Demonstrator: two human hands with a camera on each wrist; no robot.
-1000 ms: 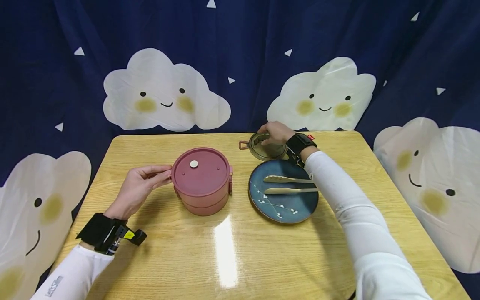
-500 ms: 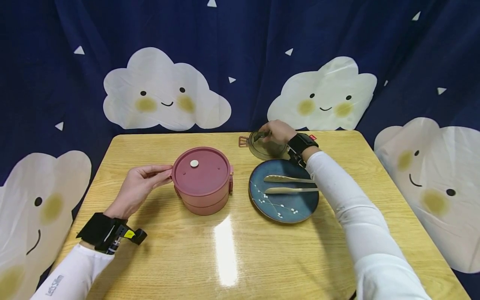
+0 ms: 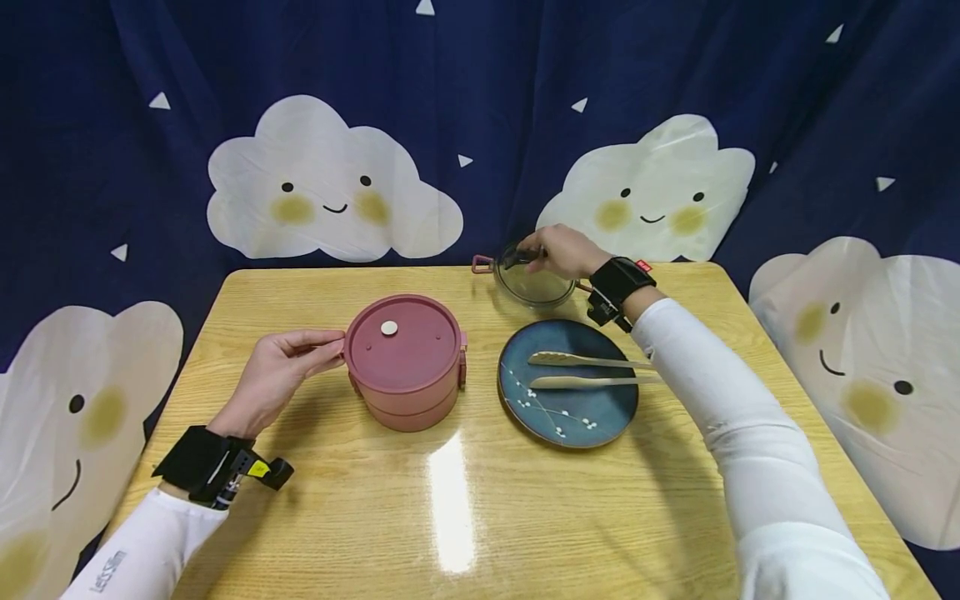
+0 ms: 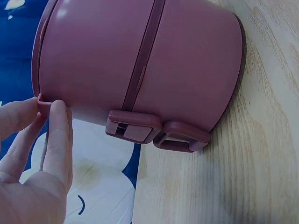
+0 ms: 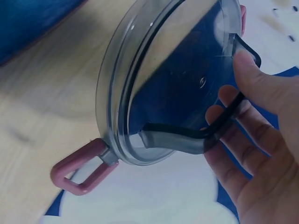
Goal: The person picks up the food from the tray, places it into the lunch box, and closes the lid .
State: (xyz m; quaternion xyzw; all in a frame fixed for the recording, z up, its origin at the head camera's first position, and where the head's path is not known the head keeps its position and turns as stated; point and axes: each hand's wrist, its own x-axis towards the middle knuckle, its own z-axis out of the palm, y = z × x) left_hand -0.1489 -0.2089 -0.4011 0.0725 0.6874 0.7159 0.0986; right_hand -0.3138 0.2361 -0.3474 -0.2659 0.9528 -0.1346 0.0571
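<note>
A round dusky-pink stacked lunch box (image 3: 405, 408) stands upright on the table, its pink lid (image 3: 408, 354) with a white button on top. My left hand (image 3: 270, 375) pinches a small tab (image 4: 45, 106) at the lid's rim between thumb and fingers. Further back on the right, my right hand (image 3: 568, 252) grips the arched grey handle (image 5: 177, 140) of a clear round lid (image 3: 534, 287). This lid is held tilted above the table, with a pink clip (image 5: 77, 170) hanging off its side.
A dark blue plate (image 3: 525, 417) with a white blossom pattern lies before the right hand. Two pale utensils, a scalloped one (image 3: 555, 358) and a smooth one (image 3: 555, 382), rest on it. A navy curtain (image 3: 495, 75) stands behind the table (image 3: 337, 525).
The right hand has taken hold of the clear lid's handle and raised it, moving slightly up and right. The left hand and lunch box stay where they were.
</note>
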